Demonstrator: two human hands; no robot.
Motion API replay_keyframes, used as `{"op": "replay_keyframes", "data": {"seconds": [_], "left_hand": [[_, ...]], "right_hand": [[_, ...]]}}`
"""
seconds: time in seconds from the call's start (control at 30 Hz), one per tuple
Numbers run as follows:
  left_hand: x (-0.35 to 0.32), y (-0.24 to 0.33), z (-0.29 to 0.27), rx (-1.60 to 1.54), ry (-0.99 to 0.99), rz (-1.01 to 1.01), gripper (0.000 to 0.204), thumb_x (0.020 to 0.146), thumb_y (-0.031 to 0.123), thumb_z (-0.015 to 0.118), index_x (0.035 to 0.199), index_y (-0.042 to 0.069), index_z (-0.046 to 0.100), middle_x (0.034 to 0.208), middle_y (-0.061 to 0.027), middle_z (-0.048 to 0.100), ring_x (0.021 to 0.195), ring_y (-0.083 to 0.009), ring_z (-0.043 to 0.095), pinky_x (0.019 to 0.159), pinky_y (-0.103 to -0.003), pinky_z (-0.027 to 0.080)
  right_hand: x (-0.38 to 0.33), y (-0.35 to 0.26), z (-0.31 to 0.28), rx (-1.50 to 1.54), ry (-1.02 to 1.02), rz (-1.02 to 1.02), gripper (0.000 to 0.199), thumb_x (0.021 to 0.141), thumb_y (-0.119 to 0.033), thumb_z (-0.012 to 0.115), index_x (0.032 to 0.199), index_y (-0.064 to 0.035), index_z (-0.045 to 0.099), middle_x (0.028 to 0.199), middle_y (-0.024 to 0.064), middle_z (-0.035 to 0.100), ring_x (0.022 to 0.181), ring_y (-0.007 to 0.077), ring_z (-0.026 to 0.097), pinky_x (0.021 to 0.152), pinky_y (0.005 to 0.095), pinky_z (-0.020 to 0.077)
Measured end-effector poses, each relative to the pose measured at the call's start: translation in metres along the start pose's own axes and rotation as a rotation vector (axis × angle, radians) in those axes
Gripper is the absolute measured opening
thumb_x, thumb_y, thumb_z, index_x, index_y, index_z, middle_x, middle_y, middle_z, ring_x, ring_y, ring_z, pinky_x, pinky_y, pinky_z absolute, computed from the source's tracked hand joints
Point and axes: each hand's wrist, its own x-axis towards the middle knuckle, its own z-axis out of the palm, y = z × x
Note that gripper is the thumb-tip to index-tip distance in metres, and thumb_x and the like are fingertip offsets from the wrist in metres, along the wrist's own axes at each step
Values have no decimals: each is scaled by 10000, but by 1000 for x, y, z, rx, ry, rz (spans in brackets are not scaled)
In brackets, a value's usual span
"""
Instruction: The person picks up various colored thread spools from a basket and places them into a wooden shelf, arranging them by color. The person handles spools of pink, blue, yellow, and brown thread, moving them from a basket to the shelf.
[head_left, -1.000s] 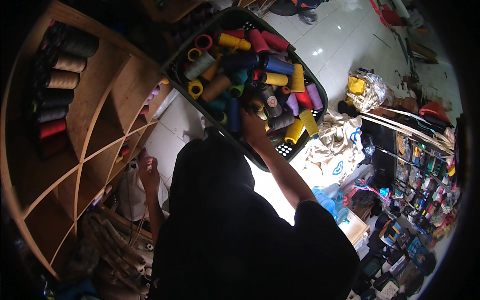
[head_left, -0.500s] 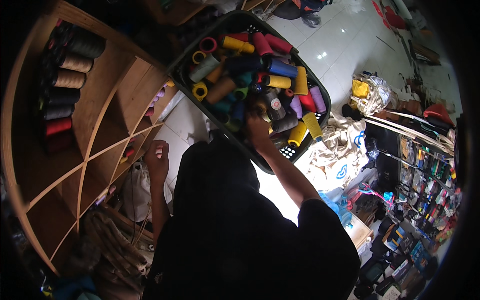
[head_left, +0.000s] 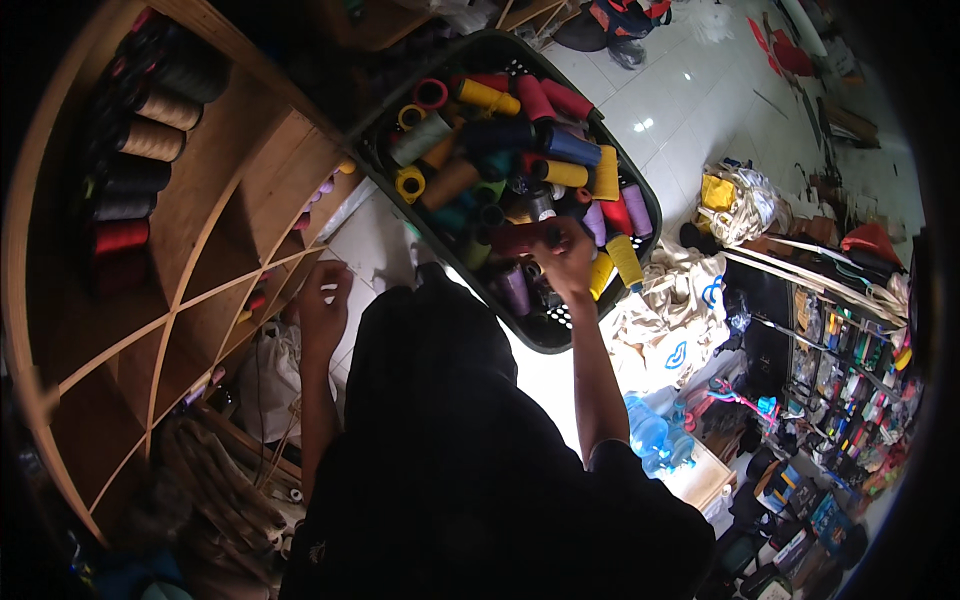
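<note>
My right hand (head_left: pixel 565 262) is over the near side of a dark green crate (head_left: pixel 540 338), closed around a dark red thread cone (head_left: pixel 515 240). Below that cone a purple thread cone (head_left: pixel 513 291) lies in the crate. Many more cones are jumbled there, among them a blue cone (head_left: pixel 570 145), a yellow cone (head_left: pixel 606 172) and a grey-green cone (head_left: pixel 420 139). My left hand (head_left: pixel 324 300) hangs beside the wooden shelf with loosely curled fingers. A gap shows between its thumb and fingers, and I see nothing in it.
At left stands a wooden cubby shelf (head_left: pixel 165 325), with a column of dark, tan and red cones (head_left: pixel 122 237) in its top compartment. Cream cloth bags (head_left: pixel 660 320) lie right of the crate. Blue water bottles (head_left: pixel 655 437) and a cluttered rack (head_left: pixel 840 400) are farther right.
My right hand has moved right and lifted out from among the cones, now with the dark red cone in it. The purple cone below has come into view. My left hand has shifted slightly.
</note>
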Motion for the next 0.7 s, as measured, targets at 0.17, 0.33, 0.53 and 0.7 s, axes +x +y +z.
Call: {"op": "replay_keyframes", "data": {"seconds": [0.17, 0.33, 0.53, 0.7], "left_hand": [[14, 55, 19, -122, -214, 167, 230, 920, 156, 652, 1107, 36, 594, 1026, -91, 650, 944, -171, 631, 784, -313, 503], [25, 111, 36, -107, -339, 283, 300, 916, 199, 659, 1150, 29, 578, 1085, -96, 643, 988, -193, 623, 840, -340, 493], [22, 84, 32, -124, -321, 218, 262, 932, 185, 638, 1140, 36, 585, 1085, -91, 647, 991, -187, 626, 827, -330, 493], [13, 47, 17, -79, -277, 91, 219, 939, 174, 630, 1109, 39, 597, 1040, -74, 649, 936, -155, 628, 784, -299, 497]], "right_hand": [[12, -20, -31, 434, -20, -8, 346, 760, -14, 707, 1090, 8, 606, 958, 54, 635, 878, 126, 601, 817, 271, 499], [21, -53, -53, 453, -91, 16, 378, 770, -39, 733, 1115, 9, 586, 1017, 78, 624, 936, 129, 589, 828, 270, 490], [22, -15, -76, 185, 299, -250, 366, 777, 36, 706, 1122, -4, 589, 1028, 73, 622, 965, 140, 595, 854, 277, 483], [14, -37, -102, 758, 547, -208, 389, 801, -122, 620, 1178, -28, 591, 1134, 87, 592, 1047, 195, 564, 882, 364, 449]]}}
